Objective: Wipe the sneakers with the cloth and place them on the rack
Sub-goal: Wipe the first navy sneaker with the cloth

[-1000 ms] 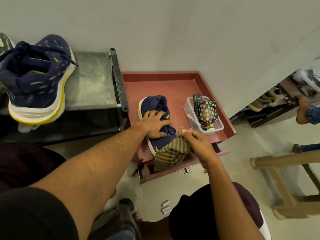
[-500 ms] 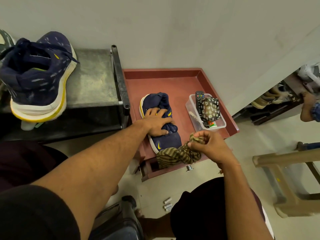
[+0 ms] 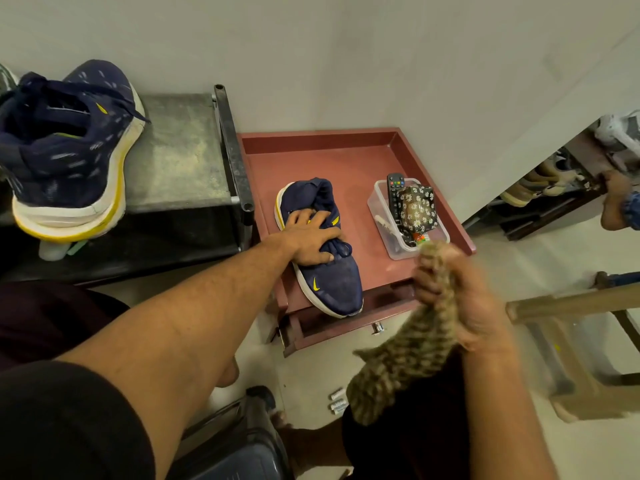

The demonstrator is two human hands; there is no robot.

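Here, a navy sneaker (image 3: 323,251) lies on its sole inside the reddish tray-like tabletop (image 3: 343,155), toe pointing toward the near edge. The left hand (image 3: 310,242) presses down flat over its laces, fingers spread across the upper. The right hand (image 3: 457,292) is clenched around a striped olive cloth (image 3: 401,362), lifted clear of the tray; the cloth hangs blurred from the fist. At the tray's right side sits a clear plastic container (image 3: 381,216) holding a black remote (image 3: 394,195), a floral-print pouch (image 3: 417,209) and some small items too cluttered to name. The other navy sneaker (image 3: 65,150) stands on the dark metal rack (image 3: 180,154) to the left.
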